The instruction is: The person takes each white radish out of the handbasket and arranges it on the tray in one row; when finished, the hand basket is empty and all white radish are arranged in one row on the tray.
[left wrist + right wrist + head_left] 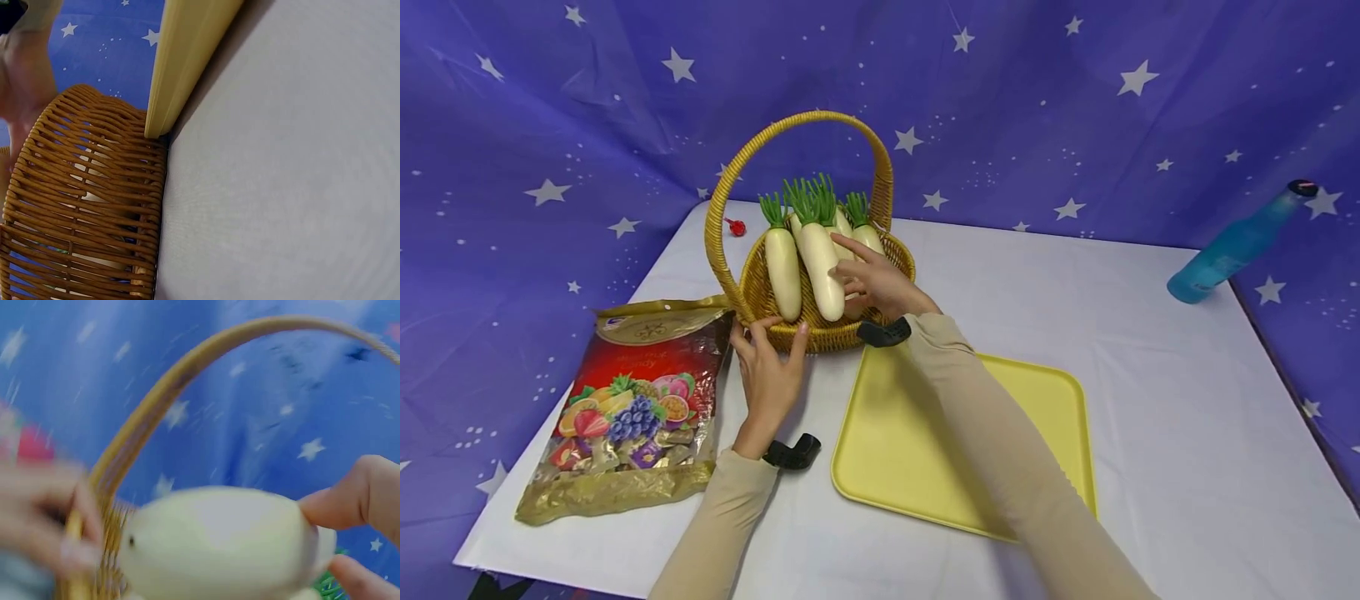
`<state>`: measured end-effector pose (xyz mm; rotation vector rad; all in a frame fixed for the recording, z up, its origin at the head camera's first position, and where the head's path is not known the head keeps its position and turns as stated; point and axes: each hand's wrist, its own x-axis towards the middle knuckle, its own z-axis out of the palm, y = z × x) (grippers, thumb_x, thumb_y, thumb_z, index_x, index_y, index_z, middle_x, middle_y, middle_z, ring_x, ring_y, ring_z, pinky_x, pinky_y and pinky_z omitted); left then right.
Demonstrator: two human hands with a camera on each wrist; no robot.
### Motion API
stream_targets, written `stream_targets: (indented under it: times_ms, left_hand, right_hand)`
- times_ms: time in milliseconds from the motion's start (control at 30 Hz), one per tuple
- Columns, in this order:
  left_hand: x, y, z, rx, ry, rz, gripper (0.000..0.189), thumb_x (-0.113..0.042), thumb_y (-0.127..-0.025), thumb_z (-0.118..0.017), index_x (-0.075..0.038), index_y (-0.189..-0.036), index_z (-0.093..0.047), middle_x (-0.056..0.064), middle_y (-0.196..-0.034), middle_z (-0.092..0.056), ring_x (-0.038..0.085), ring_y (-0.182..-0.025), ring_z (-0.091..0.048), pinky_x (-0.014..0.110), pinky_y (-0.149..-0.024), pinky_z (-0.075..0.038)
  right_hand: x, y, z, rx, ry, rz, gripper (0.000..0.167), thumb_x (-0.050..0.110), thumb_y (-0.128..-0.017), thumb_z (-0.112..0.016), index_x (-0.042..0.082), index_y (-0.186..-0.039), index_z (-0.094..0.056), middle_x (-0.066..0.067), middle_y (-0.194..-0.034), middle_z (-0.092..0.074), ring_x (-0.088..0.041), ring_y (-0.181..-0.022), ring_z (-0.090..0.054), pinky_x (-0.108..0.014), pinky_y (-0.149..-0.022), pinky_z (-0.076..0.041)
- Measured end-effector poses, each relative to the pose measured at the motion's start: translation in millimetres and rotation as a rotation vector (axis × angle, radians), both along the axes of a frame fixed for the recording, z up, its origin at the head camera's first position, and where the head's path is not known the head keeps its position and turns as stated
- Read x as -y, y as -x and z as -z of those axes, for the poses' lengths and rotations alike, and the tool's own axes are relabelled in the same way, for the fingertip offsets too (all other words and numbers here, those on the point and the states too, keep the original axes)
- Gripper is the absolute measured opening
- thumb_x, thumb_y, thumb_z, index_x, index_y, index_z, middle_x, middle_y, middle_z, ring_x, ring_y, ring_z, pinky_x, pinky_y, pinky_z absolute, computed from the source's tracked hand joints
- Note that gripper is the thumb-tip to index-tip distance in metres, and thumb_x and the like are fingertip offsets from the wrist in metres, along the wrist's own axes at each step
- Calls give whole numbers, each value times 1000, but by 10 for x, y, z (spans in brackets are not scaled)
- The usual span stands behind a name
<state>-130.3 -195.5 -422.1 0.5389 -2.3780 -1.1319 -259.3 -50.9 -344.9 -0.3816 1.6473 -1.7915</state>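
A wicker basket [820, 340] with a tall arched handle holds several white radishes with green tops. My left hand [769, 375] holds the basket's near rim at the left, fingers and thumb spread along it. My right hand [883, 283] reaches over the basket's right side, its fingers against the front middle white radish [822, 271]. In the right wrist view, thumb and finger pinch that white radish [219, 544] near its leafy end, and its blunt end points at my left hand. Another radish [783, 275] lies to its left; others behind are partly hidden.
A yellow tray [895, 467] lies right of the basket, under my right forearm. At the left is a bag of fruit candy [625, 400]. A blue bottle [1232, 250] stands at the far right. A small red object [737, 227] lies behind the handle.
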Motion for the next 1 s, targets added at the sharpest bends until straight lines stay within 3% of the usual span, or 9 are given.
stream_targets:
  times_ms: [167, 367, 533, 700, 800, 1000]
  left_hand:
    - [15, -14, -1, 6, -6, 0, 54, -58, -83, -52, -17, -118, -43, 22, -146, -6, 46, -130, -25, 56, -94, -30]
    - [16, -1, 4, -8, -1, 2, 54, -58, -83, -51, -17, -117, -43, 22, -145, -8, 45, -128, -27, 55, -94, -30]
    - [10, 10, 10, -4, 11, 13, 54, -58, -83, -51, -16, -116, -43, 23, -143, -11, 44, -127, -29, 54, -92, -31]
    - [24, -7, 6, 0, 13, 3, 54, -58, -83, -50, -17, -117, -42, 22, -142, -11, 43, -121, -35, 53, -87, -34]
    - [32, -5, 1, -3, 17, 5, 54, -58, -83, -50, -17, -117, -42, 22, -143, -11, 44, -120, -37, 53, -85, -35]
    - [-2, 12, 4, 15, -1, 7, 54, -60, -83, -49, -19, -117, -42, 22, -143, -11, 45, -121, -35, 53, -85, -34]
  right_hand:
    - [-249, -81, -58, 196, 175, -122, 52, 15, -93, -42, 38, -139, -29, -5, -127, -42, -15, -86, -58, -29, -69, -49]
    - [-702, -350, -21, 246, 325, -143, 60, 10, -90, -43, 33, -142, -23, -2, -115, -51, -12, -85, -61, -27, -70, -50]
    - [-1135, -757, 159, 255, 382, -144, 70, 7, -87, -46, 25, -146, -14, 2, -109, -59, -9, -89, -61, -28, -74, -50]
    - [-1363, -1249, 322, 313, 445, -79, 64, 3, -91, -34, 27, -146, -10, 4, -104, -58, -7, -86, -58, -26, -75, -48]
    - [-1371, -1490, 380, 313, 424, -11, 62, 5, -93, -35, 28, -146, -9, 4, -105, -56, -7, -86, -57, -25, -74, -48]
    - [-1255, -1720, 543, 241, 169, 151, 66, 10, -90, -50, 25, -144, -17, 5, -100, -59, -8, -83, -60, -27, -71, -49]
